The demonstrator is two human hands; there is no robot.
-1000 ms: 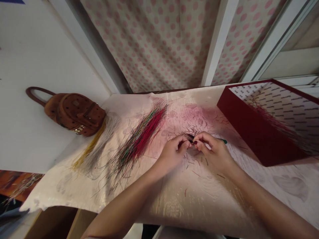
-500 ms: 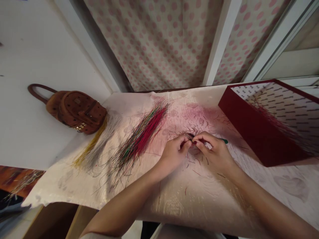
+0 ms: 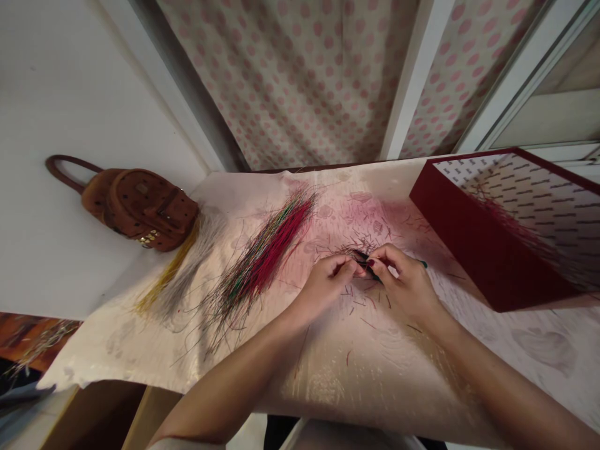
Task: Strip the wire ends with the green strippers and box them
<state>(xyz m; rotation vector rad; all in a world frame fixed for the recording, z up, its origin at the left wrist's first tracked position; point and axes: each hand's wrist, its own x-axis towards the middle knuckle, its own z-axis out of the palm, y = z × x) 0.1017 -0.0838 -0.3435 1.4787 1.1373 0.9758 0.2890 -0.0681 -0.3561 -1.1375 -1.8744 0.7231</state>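
My left hand (image 3: 330,281) is closed in a pinch near the table's middle, on something too small to make out. Just right of it, my right hand (image 3: 405,278) is closed too, thumb and index finger pressed together; what they hold is hidden. Between and behind the fingertips lies a dark tool (image 3: 360,257), with a green end (image 3: 424,264) showing past my right hand. Short wire clippings (image 3: 370,242) are scattered around both hands. Left of them lies a bundle of long red, green and dark wires (image 3: 276,247) on the pale cloth (image 3: 365,375).
A brown backpack (image 3: 145,206) rests at the left against the white wall, beside yellow strands (image 3: 166,275) and grey strands (image 3: 190,269). An open dark red box (image 3: 482,244) holding red strands stands at the right. Behind the table hangs a dotted curtain (image 3: 319,81).
My hands have moved slightly apart, my right hand a little to the right. More of the dark tool now shows between them. The view has shifted slightly.
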